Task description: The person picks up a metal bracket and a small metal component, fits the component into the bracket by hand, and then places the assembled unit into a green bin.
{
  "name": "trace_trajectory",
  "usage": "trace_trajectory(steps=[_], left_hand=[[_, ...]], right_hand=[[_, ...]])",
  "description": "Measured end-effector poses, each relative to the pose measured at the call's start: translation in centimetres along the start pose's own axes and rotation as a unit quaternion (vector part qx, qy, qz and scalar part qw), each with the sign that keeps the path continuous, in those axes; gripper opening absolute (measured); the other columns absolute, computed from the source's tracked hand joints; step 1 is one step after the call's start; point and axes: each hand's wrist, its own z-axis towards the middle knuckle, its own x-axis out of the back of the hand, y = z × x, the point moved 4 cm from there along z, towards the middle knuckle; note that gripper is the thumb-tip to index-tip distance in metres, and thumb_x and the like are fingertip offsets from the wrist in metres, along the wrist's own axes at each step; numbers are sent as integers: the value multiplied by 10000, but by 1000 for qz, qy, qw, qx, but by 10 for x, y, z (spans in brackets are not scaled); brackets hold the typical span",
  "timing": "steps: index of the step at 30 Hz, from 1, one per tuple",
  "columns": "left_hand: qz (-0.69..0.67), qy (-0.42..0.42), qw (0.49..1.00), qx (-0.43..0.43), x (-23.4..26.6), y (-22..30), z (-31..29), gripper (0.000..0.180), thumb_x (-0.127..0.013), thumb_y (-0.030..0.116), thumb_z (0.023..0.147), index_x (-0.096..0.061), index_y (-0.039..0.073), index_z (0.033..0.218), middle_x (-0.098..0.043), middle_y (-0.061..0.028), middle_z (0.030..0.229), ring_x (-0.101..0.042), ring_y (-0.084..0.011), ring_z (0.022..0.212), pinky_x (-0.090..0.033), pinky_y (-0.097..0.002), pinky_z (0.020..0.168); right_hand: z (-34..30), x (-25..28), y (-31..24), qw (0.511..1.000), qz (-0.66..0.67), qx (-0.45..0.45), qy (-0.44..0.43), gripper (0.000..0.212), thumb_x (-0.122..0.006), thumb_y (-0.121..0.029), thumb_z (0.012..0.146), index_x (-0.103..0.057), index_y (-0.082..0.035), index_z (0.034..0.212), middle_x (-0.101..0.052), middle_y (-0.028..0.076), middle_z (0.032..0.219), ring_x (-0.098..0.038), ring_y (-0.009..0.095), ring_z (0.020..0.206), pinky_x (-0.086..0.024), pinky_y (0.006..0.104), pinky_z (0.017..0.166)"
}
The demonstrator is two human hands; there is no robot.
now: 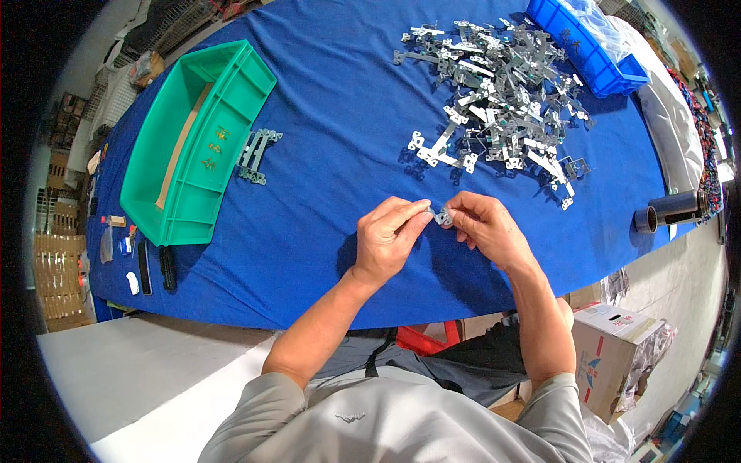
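Above the near middle of the blue cloth, my two hands meet fingertip to fingertip. My right hand [488, 229] is closed in a pinch on a small silvery metal bracket [443, 217], most of it hidden by the fingers. Close beside it, my left hand [388, 238] pinches thumb against forefinger at the bracket's left side; what lies between those fingertips is too small to name. Beyond the hands, a large loose heap of similar metal brackets [502, 92] spreads over the cloth. One bracket [441, 148] lies at the heap's near left edge.
A green plastic bin [202, 231] stands on the left, several more brackets [255, 157] beside it. At the far right is a blue plastic bin [594, 58] with clear plastic. A dark metal cup [645, 221] sits at the right edge; a cardboard box [610, 347] stands below.
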Motion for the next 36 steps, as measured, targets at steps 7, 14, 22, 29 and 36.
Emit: trace_trajectory(steps=[7,14,22,29,36], left_hand=[[6,-16,1000,-2,-1,-1,-1,171,-755,52,854,-756,-1,1016,-717,-119,848,-680,-189,723,-525,-290,634],[-6,-36,999,-1,-4,0,0,166,-769,45,834,-756,-7,992,-723,-127,850,-686,-200,724,-534,-299,640],[41,52,997,27,4,0,-1,133,-752,41,857,-748,-24,973,-720,-127,858,-683,-188,727,-528,-288,650],[30,44,997,55,3,-3,1,125,-741,37,869,-745,-29,974,-720,-130,863,-683,-182,733,-525,-290,648],[44,36,998,37,3,-2,1,129,-740,29,862,-745,-26,979,-720,-138,860,-690,-198,737,-528,-296,646]], right_hand=[[4,-2,3,993,117,-10,-11,196,-592,-196,1007,-663,-23,1064,-639,0,834,-568,75,710,-491,241,624],[4,-2,1,996,91,-12,14,190,-602,-217,1005,-666,-39,1021,-621,-16,808,-522,55,680,-432,221,574],[-2,4,-5,997,67,-28,32,188,-605,-201,994,-656,-20,987,-631,2,791,-523,67,676,-431,239,585],[-3,-7,-5,1000,20,-5,-13,177,-615,-182,986,-646,-9,968,-636,11,770,-553,83,680,-454,263,597],[-2,-9,-3,998,-33,42,41,161,-613,-155,985,-624,6,996,-636,36,760,-580,98,661,-482,284,573]])
